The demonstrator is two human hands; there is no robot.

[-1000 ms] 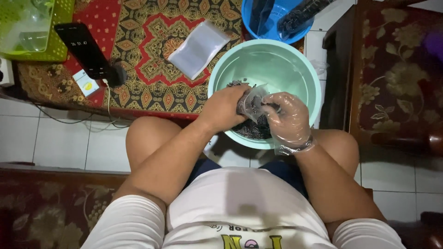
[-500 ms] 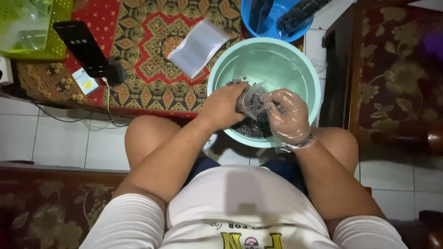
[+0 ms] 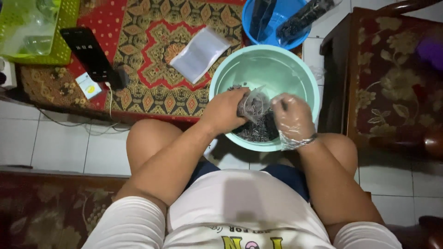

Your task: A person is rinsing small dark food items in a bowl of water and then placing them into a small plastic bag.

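Observation:
A pale green basin (image 3: 295,69) stands on the floor between my knees, with a heap of small dark pieces (image 3: 258,131) in its near side. My left hand (image 3: 226,110) grips a small clear plastic bag (image 3: 253,105) partly filled with the dark pieces, held over the heap. My right hand (image 3: 293,117) wears a thin clear plastic glove and is at the bag's mouth, fingers bunched; what it pinches is hidden.
A stack of empty clear bags (image 3: 199,53) lies on the patterned red rug (image 3: 152,69). A blue basket (image 3: 277,20) with filled bags is behind the basin. A black phone (image 3: 90,53), a green basket (image 3: 34,30) and a dark wooden chair (image 3: 392,83) are around.
Both hands stay at the bag over the basin; the gloved right hand shifts slightly at the bag's mouth. The view is otherwise the same.

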